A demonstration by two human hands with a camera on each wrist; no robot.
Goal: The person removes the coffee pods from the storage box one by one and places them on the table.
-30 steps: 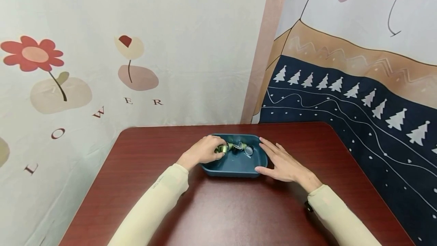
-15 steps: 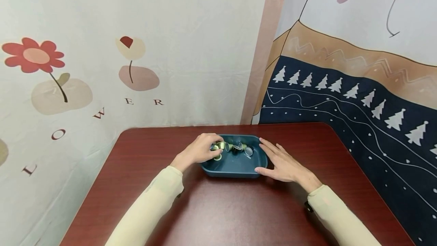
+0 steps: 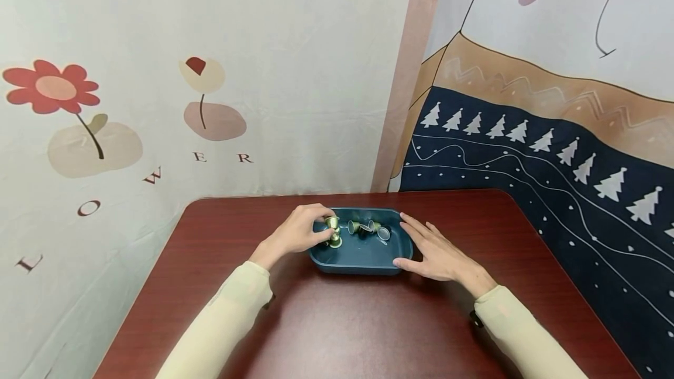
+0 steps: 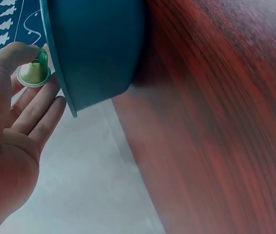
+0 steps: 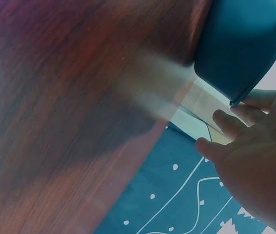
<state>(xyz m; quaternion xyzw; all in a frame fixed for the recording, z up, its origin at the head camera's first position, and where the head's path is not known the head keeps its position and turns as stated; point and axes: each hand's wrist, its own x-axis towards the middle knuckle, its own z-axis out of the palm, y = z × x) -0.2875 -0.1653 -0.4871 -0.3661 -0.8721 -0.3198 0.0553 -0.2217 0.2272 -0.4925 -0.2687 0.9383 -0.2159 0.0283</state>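
A dark blue-green rectangular tray (image 3: 363, 263) holds several small coffee capsules with green-gold bodies. My left hand (image 3: 295, 231) reaches over the tray's left end and holds a green coffee capsule (image 3: 332, 222) between thumb and fingers. In the left wrist view the thumb lies on that capsule, close to the tray wall (image 4: 96, 44). Just below the fingertips a second capsule (image 3: 335, 243) sits in the tray's left part. To the right, more capsules lie in a loose row, one showing its silvery lid (image 3: 384, 233). My right hand (image 3: 434, 253), fingers spread, rests at the tray's right rim.
The tray stands on a reddish-brown wooden table (image 3: 347, 320), near its far edge. Behind the table hangs a pale printed cloth (image 3: 295, 104), with a dark blue tree-patterned cloth (image 3: 484, 157) on the right.
My left hand has moved left within the tray, shifting capsules toward the left end, away from the row of others. My right hand has stayed at the right rim.
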